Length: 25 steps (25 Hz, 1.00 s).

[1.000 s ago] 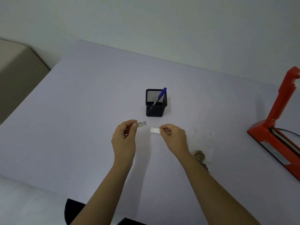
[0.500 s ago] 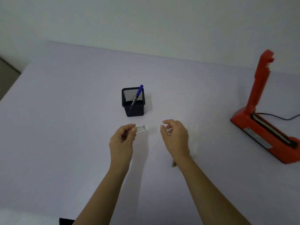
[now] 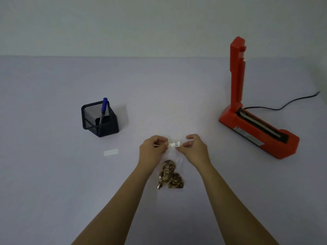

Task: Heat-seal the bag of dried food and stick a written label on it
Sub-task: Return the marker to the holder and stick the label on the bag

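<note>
Reaching forward side by side, both forearms are hovering over the grey table [image 3: 53, 174]. The left hand [image 3: 153, 148] is pinching the left end of the small paper label [image 3: 174, 143] with curled fingers; the right hand [image 3: 195, 148] is pinching its right end. The label is running crosswise at the far end of the clear plastic bag [image 3: 169, 175] of brown lumpy pieces.

Table [image 3: 53, 174]: flat, pale lilac-grey top, meeting a plain wall at the back. On it: black mesh pen holder [image 3: 100, 121] with one blue pen [image 3: 103, 108] standing inside; small white paper strip [image 3: 111, 152], flat, just in front of the holder; clear bag of brown dried food [image 3: 170, 175], nearer and to the holder's right; red heat sealer [image 3: 256, 128], arm raised, well to the holder's right, with its black cable [image 3: 283, 105] trailing away
</note>
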Tool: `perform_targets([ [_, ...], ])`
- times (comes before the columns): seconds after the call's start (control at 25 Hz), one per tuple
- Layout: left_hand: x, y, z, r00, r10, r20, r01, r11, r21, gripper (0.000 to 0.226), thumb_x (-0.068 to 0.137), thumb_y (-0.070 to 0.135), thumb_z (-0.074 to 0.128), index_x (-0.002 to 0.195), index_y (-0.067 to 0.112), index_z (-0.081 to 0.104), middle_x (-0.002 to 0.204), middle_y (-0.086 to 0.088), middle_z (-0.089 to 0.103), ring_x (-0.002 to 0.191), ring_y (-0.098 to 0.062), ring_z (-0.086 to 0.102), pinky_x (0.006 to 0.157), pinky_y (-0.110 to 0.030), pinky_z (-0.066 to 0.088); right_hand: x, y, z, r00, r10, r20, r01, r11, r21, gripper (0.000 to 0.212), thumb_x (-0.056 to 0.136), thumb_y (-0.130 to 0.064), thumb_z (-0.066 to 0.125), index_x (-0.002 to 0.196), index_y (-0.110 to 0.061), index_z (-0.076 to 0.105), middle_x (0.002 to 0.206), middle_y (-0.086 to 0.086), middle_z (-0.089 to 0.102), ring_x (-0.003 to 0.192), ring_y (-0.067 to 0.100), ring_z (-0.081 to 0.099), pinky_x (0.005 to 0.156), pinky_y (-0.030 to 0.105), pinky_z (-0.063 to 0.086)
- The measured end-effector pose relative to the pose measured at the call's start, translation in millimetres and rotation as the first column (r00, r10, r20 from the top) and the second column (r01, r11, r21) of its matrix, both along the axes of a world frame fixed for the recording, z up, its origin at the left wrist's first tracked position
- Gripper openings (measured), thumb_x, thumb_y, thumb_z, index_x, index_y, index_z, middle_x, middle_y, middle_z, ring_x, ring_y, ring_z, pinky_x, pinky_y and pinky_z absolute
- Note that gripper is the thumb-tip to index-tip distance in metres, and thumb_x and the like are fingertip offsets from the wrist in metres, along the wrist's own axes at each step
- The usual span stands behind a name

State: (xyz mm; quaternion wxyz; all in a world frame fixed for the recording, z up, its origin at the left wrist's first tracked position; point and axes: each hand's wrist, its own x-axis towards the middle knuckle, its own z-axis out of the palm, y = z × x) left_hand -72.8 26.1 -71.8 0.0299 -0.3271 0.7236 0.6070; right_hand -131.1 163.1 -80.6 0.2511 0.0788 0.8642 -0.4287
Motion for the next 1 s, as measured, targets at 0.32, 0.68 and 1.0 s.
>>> perform_targets([
  [0.32,0.0,1.5,-15.6,0.991,0.043,0.125,-0.018,0.981,-0.195,0.009,0.082,0.016,0.065,0.087,0.018,0.072,0.075,0.008,0.067,0.067,-0.001,0.057,0.062,-0.007,0.043,11.2,6.8,-18.6,0.97,0.095,-0.223,-0.118,0.988,-0.096,0.022,0.075,-0.006,0.068,0.092,-0.016,0.058,0.077,-0.005,0.061,0.066,0.004,0.056,0.066,0.013,0.048],
  [0.68,-11.6,-7.6,-16.0,0.982,-0.121,0.148,0.151,0.965,-0.216,0.008,0.079,0.012,0.07,0.087,0.013,0.074,0.078,0.001,0.068,0.074,-0.013,0.061,0.078,-0.025,0.051,7.5,11.7,-24.0,0.965,0.122,-0.231,-0.17,0.965,-0.2,0.018,0.081,-0.003,0.063,0.093,-0.016,0.059,0.081,-0.005,0.063,0.076,0.007,0.062,0.072,0.008,0.049],
  [1.0,-12.0,-0.8,-20.5,0.982,-0.126,0.14,0.166,0.928,-0.332,0.011,0.081,0.014,0.067,0.09,0.013,0.074,0.086,0.0,0.072,0.079,-0.011,0.063,0.079,-0.023,0.05,9.0,13.1,-25.0,0.966,0.106,-0.237,-0.159,0.962,-0.221,0.016,0.08,-0.011,0.069,0.094,-0.013,0.06,0.08,-0.006,0.06,0.071,0.003,0.057,0.068,0.007,0.048],
])
